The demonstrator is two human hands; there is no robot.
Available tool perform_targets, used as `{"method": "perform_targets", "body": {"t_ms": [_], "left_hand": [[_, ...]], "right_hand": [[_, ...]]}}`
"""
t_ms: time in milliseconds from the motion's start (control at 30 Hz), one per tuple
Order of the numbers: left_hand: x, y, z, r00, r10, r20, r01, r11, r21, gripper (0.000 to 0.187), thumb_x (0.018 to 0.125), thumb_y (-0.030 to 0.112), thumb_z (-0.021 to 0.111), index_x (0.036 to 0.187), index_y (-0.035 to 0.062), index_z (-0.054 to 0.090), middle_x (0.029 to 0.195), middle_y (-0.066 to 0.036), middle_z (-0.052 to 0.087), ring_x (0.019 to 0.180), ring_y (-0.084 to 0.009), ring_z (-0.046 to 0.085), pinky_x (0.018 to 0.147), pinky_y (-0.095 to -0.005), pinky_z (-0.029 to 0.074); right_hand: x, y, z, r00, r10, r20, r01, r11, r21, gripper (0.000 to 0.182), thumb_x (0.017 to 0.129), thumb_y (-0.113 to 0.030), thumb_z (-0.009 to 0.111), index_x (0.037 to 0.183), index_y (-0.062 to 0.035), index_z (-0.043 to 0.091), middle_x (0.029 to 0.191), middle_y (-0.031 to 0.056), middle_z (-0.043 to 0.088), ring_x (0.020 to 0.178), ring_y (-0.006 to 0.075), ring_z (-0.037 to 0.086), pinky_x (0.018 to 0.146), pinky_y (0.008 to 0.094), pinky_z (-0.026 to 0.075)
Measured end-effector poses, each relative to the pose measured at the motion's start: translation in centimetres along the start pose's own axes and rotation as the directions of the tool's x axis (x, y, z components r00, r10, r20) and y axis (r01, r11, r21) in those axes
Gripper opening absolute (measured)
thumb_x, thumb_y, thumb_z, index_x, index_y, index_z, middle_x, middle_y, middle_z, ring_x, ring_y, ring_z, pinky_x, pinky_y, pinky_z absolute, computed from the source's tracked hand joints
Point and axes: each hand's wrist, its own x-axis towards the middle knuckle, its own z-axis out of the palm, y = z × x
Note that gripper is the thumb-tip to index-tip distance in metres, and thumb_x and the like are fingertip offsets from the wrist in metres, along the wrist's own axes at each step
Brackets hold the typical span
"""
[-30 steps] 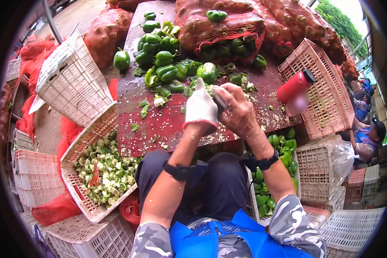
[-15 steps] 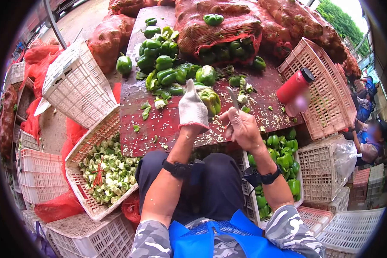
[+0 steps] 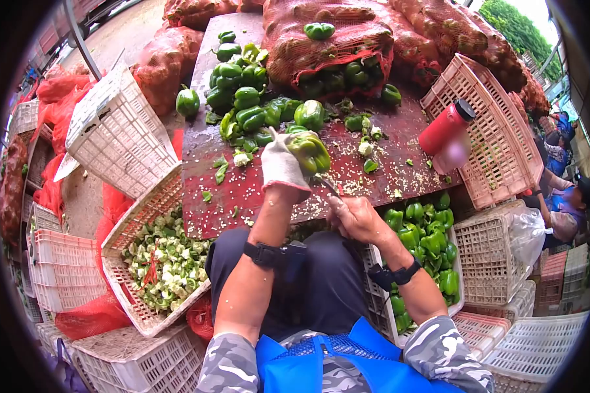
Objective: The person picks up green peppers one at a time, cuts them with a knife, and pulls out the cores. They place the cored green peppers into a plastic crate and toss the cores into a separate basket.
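Wearing a white glove, my left hand (image 3: 284, 164) is closed on a green pepper (image 3: 309, 154) above the front of the red table (image 3: 242, 196). My bare right hand (image 3: 355, 217) grips a small knife (image 3: 328, 186), its blade pointing up and left at the pepper's lower side. Beyond the hands lies a pile of green peppers (image 3: 248, 98) with loose leaves and cut bits. Pale seeds are scattered over the table top.
At left a crate (image 3: 119, 281) holds cut pepper cores; at right another (image 3: 461, 288) holds green peppers. A red bottle (image 3: 444, 129) stands by a tilted crate (image 3: 488, 144). Mesh sacks (image 3: 328, 52) line the back. Another person (image 3: 567, 213) is at far right.
The knife has come down and left to the held pepper, together with my right hand. My left hand has tilted and shifted slightly left with the pepper.
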Motion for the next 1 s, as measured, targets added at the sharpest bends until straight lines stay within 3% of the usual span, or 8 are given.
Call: {"method": "perform_targets", "body": {"t_ms": [67,233,567,633,767,867,933,1000], "left_hand": [[1.7,-1.6,-1.4,0.957,0.21,0.2,-0.263,0.92,0.291,0.061,0.108,0.046,0.031,0.104,-0.0013,0.069,0.096,-0.011,0.073,0.086,-0.0182,0.07,0.081,-0.033,0.057],[-1.4,-0.1,1.3,0.953,-0.077,0.292,0.023,0.983,0.181,0.06,0.107,0.049,0.034,0.107,0.0006,0.068,0.097,-0.008,0.072,0.082,-0.0166,0.068,0.076,-0.0315,0.056],[-2.0,-0.9,1.7,0.995,0.003,0.098,-0.001,1.0,-0.022,0.067,0.107,0.052,0.024,0.102,0.0034,0.07,0.095,-0.013,0.071,0.082,-0.0226,0.071,0.077,-0.0354,0.059],[-2.9,-1.4,1.8,0.889,0.412,0.2,-0.426,0.585,0.69,0.044,0.108,0.033,0.036,0.102,0.0029,0.067,0.094,-0.011,0.072,0.08,-0.02,0.071,0.071,-0.0349,0.059],[-2.2,-1.7,1.0,0.952,0.279,0.127,-0.298,0.741,0.602,0.038,0.107,0.029,0.038,0.109,0.0017,0.064,0.088,-0.015,0.072,0.074,-0.0255,0.071,0.066,-0.0375,0.057],[-3.2,0.4,1.7,0.988,0.144,0.045,-0.144,0.808,0.571,0.03,0.103,0.017,0.042,0.113,-0.0042,0.062,0.089,-0.013,0.073,0.075,-0.0224,0.071,0.068,-0.0345,0.057],[-1.8,-1.5,0.3,0.905,0.395,0.159,-0.327,0.404,0.855,0.027,0.102,0.012,0.044,0.111,-0.0054,0.063,0.089,-0.009,0.072,0.073,-0.0158,0.069,0.067,-0.0318,0.056],[1.1,-4.8,-2.1,0.932,0.304,0.2,-0.354,0.632,0.69,0.026,0.099,0.017,0.052,0.113,-0.0036,0.06,0.085,-0.013,0.071,0.074,-0.0247,0.071,0.065,-0.0361,0.056]], "right_hand": [[-0.1,1.5,-1.0,0.984,-0.096,-0.152,0.102,0.994,0.028,0.043,0.105,-0.034,0.05,0.087,0.001,0.067,0.059,0.0033,0.058,0.056,0.0142,0.057,0.056,0.0321,0.048],[3.3,-2.6,-2.4,0.884,-0.314,-0.345,0.322,0.946,-0.037,0.048,0.104,-0.032,0.053,0.139,0.0002,0.053,0.121,0.0139,0.063,0.104,0.0181,0.062,0.089,0.0298,0.049],[4.3,-3.4,-0.3,0.763,-0.458,-0.456,0.367,0.888,-0.277,0.051,0.084,-0.019,0.074,0.13,-0.0008,0.059,0.115,0.0202,0.066,0.107,0.0348,0.064,0.095,0.0407,0.051],[4.5,-3.9,-0.5,0.764,-0.489,-0.421,0.34,0.86,-0.38,0.051,0.085,-0.019,0.073,0.13,-0.0023,0.059,0.112,0.0197,0.066,0.106,0.0354,0.063,0.093,0.0417,0.051],[4.5,-4.6,-0.4,0.774,-0.552,-0.31,0.446,0.823,-0.351,0.042,0.085,-0.014,0.069,0.126,-0.0061,0.064,0.105,0.0177,0.067,0.103,0.0336,0.062,0.092,0.0412,0.051],[4.9,-4.1,-0.1,0.748,-0.556,-0.363,0.488,0.831,-0.268,0.038,0.085,-0.006,0.067,0.123,-0.0056,0.067,0.103,0.0149,0.069,0.096,0.0274,0.065,0.088,0.0378,0.052],[4.9,-3.4,0.0,0.798,-0.462,-0.387,0.456,0.883,-0.114,0.035,0.087,-0.005,0.067,0.122,-0.0042,0.067,0.1,0.0109,0.07,0.089,0.0204,0.065,0.084,0.0337,0.053],[4.4,-3.2,0.2,0.906,-0.231,-0.355,0.315,0.928,0.2,0.031,0.089,-0.004,0.067,0.121,-0.0024,0.067,0.096,0.0064,0.071,0.083,0.0124,0.065,0.079,0.0285,0.054]]}}
